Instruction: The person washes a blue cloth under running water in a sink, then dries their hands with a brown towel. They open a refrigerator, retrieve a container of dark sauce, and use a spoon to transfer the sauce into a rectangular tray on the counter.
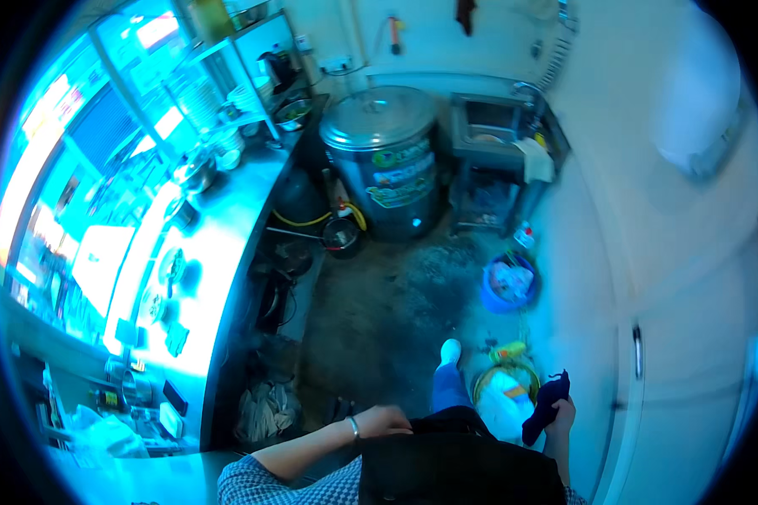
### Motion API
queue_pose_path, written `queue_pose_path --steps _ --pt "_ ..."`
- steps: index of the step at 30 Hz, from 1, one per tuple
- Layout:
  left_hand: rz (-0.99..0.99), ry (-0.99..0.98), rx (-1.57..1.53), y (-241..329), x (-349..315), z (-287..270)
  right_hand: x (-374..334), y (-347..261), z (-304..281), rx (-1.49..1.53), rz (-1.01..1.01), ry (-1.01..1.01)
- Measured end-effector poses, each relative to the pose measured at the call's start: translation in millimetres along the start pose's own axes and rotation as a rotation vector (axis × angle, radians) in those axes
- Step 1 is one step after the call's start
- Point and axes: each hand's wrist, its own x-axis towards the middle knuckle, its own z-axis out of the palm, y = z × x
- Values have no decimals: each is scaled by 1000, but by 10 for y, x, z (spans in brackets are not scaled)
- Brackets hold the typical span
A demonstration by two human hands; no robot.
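My right hand (562, 416) is closed round a dark, limp piece of cloth (549, 402), which hangs beside a round container on the floor. Its exact kind is hard to make out. Close to my body, my left hand (384, 421) rests at the upper edge of the black apron (446, 459); its fingers are blurred and partly hidden against the dark fabric. A metal bangle (354, 427) circles the left wrist. Below the right hand, the round container (478, 387) has a yellowish rim and holds something white, like a bag.
A long steel counter (215, 278) with dishes and pots runs along the left. Ahead stand a large lidded metal drum (381, 160) and a steel sink (488, 126) with a cloth on its edge. A blue tub (507, 284) sits on the floor at right, near the wall (674, 252).
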Motion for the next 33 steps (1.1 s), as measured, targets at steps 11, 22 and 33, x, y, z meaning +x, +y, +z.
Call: queue_pose_path --steps 11,22,33 --pt "-236 -78 46 142 1135 -2274 2869 -1134 3044 -230 26 -254" --pt "-363 78 -534 -919 2605 -4237 4479 -1548 5151 -256 -2 -264" --pt "-471 -374 -1169 -1552 3931 -6486 6022 -2393 5960 14 -98 -86"
